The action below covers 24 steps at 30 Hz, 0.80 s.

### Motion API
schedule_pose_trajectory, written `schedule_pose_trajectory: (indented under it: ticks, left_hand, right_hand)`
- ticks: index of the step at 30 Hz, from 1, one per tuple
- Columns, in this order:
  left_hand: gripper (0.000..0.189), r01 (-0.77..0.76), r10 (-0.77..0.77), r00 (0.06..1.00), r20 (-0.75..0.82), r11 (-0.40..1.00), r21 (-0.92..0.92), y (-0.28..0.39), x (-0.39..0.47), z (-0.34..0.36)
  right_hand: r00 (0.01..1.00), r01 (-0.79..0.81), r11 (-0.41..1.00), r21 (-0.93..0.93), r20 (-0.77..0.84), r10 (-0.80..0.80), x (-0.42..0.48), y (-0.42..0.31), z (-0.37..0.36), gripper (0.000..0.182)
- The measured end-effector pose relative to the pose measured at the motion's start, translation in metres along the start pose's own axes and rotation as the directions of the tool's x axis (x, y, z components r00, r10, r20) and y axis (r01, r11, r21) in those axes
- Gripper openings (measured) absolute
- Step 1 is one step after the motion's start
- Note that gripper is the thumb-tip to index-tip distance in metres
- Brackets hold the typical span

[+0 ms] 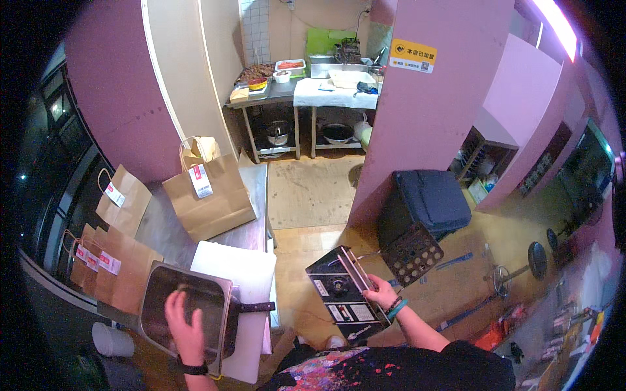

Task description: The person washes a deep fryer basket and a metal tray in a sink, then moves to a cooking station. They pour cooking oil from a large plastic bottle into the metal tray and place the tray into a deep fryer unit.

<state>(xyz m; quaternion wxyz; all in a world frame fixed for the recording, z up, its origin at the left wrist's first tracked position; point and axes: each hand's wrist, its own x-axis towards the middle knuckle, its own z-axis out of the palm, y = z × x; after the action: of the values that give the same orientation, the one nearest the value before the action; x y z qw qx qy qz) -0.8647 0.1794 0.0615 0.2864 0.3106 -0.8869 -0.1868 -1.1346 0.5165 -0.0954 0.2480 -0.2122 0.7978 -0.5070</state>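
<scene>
My right hand (pixel 383 293) grips the edge of a portable gas stove (pixel 342 300), which is tilted so that its control panel and black knob face me. My left hand (pixel 186 317) is over a deep stainless steel pan (pixel 195 271), thumb apart from the fingers and blurred. A small speck shows at its fingertips, too unclear to name. The pan stands partly on a white cutting board (pixel 244 264). A knife handle (pixel 257 307) sticks out from beside the pan over the board; its blade is hidden.
Paper bags (pixel 208 200) with printed labels stand on the steel table (pixel 161 215). Right of the stove is a dark pan with round wells (pixel 411 256), near a dark lidded box (pixel 430 200). A pink partition (pixel 430 112) borders the passage to a kitchen counter (pixel 279 90).
</scene>
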Motion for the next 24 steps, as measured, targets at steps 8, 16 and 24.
schedule_pose_trajectory:
  ticks: [8, 16, 24]
  left_hand:
    - [0.038, -0.039, 0.151, 0.929, 0.339, 0.948, -0.316, 0.078, 0.002, 0.09]
    - [0.034, 0.033, 0.171, 0.912, 0.373, 0.876, -0.481, 0.078, 0.055, 0.17]
    - [0.028, 0.125, 0.092, 0.92, 0.381, 0.853, -0.507, 0.074, 0.112, 0.219]
  right_hand:
    - [0.985, -0.049, 0.998, 0.038, 0.169, 0.042, 0.063, -0.013, 0.0, 0.057]
    - [0.97, 0.027, 0.997, 0.074, 0.238, -0.044, 0.17, -0.022, -0.013, 0.057]
    - [0.959, 0.088, 0.979, 0.184, 0.249, -0.133, 0.279, -0.022, -0.012, 0.055]
